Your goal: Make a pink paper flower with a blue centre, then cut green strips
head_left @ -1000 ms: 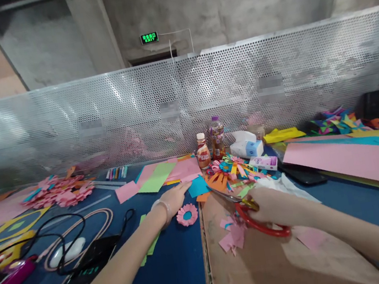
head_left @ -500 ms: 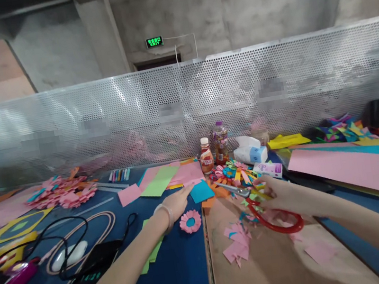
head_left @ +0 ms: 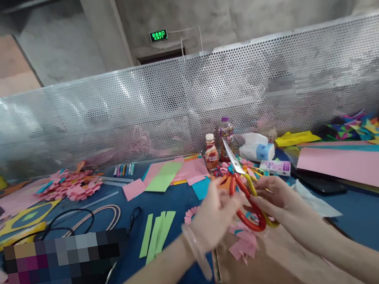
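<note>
Scissors (head_left: 247,214) with a red and a yellow handle stand tilted up between both hands, blades pointing away. My right hand (head_left: 278,200) is closed on the handles from the right. At their left side is my left hand (head_left: 215,214), fingers apart and reaching to the red handle; whether it touches cannot be made out. Behind my left hand a pink paper flower (head_left: 191,213) is partly hidden. Pink paper scraps (head_left: 243,244) lie on the brown board (head_left: 268,273) below. Green paper strips (head_left: 157,236) lie left of my left hand.
Two bottles (head_left: 211,153) and a tissue pack (head_left: 255,147) stand behind the hands. Coloured sheets (head_left: 164,177) lie at the middle back, a pile of pink flowers (head_left: 74,184) at the left. Large pink sheets (head_left: 358,163) are at the right, cables (head_left: 115,216) at the left.
My left hand has left the blue paper and moved right and nearer, to the scissors. The scissors have turned from lying sideways to pointing up and away, with my right hand still on them.
</note>
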`<state>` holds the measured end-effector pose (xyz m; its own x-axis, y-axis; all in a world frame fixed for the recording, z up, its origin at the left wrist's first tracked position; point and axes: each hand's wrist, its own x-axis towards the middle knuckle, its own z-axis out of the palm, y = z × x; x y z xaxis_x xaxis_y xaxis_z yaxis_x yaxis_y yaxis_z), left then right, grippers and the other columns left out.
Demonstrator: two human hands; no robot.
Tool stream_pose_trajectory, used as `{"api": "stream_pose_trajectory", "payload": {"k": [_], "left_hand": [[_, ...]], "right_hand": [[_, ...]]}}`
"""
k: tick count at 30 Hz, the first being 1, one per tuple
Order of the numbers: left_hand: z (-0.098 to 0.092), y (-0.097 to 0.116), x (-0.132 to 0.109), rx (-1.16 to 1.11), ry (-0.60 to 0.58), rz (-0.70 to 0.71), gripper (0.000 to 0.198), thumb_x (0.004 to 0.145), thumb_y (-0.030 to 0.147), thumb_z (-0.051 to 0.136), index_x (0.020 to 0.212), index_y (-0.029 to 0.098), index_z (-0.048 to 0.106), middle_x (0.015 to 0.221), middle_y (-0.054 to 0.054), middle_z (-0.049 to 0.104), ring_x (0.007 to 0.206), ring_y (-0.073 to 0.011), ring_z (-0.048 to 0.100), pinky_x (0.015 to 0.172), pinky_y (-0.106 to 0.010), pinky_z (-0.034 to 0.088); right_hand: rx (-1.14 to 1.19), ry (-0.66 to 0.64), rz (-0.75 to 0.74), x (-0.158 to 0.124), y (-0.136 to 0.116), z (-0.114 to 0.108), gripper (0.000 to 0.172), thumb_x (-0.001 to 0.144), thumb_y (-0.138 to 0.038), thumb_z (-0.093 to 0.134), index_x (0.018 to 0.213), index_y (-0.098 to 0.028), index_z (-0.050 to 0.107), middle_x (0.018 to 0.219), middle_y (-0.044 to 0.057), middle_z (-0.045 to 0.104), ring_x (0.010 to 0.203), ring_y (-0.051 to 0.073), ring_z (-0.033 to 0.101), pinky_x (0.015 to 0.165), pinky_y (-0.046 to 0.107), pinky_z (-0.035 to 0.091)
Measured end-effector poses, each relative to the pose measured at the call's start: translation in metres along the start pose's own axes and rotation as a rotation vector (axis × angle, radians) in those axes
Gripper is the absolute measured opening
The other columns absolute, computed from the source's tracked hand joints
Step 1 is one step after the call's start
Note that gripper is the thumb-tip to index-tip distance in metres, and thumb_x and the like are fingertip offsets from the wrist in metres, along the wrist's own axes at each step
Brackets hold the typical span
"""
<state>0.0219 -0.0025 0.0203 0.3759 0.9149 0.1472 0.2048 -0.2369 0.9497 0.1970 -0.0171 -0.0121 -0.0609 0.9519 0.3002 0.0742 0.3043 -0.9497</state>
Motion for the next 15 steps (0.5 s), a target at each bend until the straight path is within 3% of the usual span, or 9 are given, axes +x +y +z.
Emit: {"api": "stream_pose_trajectory", "payload": {"k": [2, 4, 7, 12, 15], "left_hand": [[0.021, -0.001, -0.013, -0.043, -0.058, 0.054, 0.045, 0.083, 0.036, 0.052, 0.123, 0.018, 0.041, 0.113, -0.011, 0.061, 0.104, -0.0208, 0.058, 0.091, -0.035, 0.046], [0.029, -0.005, -0.019, 0.005, -0.033, 0.09, 0.03, 0.084, 0.03, 0.05, 0.111, 0.019, 0.051, 0.113, -0.01, 0.06, 0.109, -0.0214, 0.055, 0.095, -0.036, 0.043], [0.029, -0.009, -0.019, 0.071, 0.029, 0.075, 0.021, 0.083, 0.025, 0.047, 0.102, 0.02, 0.055, 0.109, -0.009, 0.062, 0.11, -0.0233, 0.053, 0.095, -0.037, 0.042], [0.031, -0.001, -0.018, 0.069, 0.058, 0.071, 0.024, 0.077, 0.014, 0.046, 0.099, 0.019, 0.055, 0.104, -0.007, 0.064, 0.108, -0.0222, 0.055, 0.092, -0.035, 0.044], [0.032, 0.004, -0.023, 0.108, 0.085, 0.06, 0.02, 0.077, 0.016, 0.046, 0.095, 0.019, 0.055, 0.101, -0.007, 0.064, 0.103, -0.022, 0.057, 0.087, -0.033, 0.046]], "right_hand": [[-0.051, -0.013, -0.064, -0.009, -0.002, 0.005, 0.028, 0.084, -0.043, 0.05, 0.098, -0.023, 0.037, 0.095, 0.006, 0.058, 0.084, 0.016, 0.062, 0.067, 0.029, 0.054], [-0.234, 0.028, -0.158, -0.014, 0.0, 0.006, 0.025, 0.086, -0.041, 0.046, 0.101, -0.023, 0.038, 0.096, 0.006, 0.058, 0.082, 0.016, 0.061, 0.066, 0.028, 0.053], [-0.485, 0.086, -0.258, -0.012, 0.005, 0.002, 0.023, 0.086, -0.039, 0.046, 0.102, -0.022, 0.041, 0.099, 0.008, 0.057, 0.085, 0.018, 0.059, 0.069, 0.031, 0.051], [-0.573, 0.07, -0.247, -0.002, 0.012, -0.008, 0.025, 0.085, -0.04, 0.048, 0.1, -0.022, 0.041, 0.095, 0.008, 0.06, 0.059, 0.014, 0.06, 0.049, 0.026, 0.048], [-0.643, 0.052, -0.314, 0.004, 0.016, -0.019, 0.025, 0.084, -0.039, 0.049, 0.1, -0.022, 0.04, 0.096, 0.008, 0.061, 0.061, 0.015, 0.062, 0.049, 0.026, 0.05]]}}
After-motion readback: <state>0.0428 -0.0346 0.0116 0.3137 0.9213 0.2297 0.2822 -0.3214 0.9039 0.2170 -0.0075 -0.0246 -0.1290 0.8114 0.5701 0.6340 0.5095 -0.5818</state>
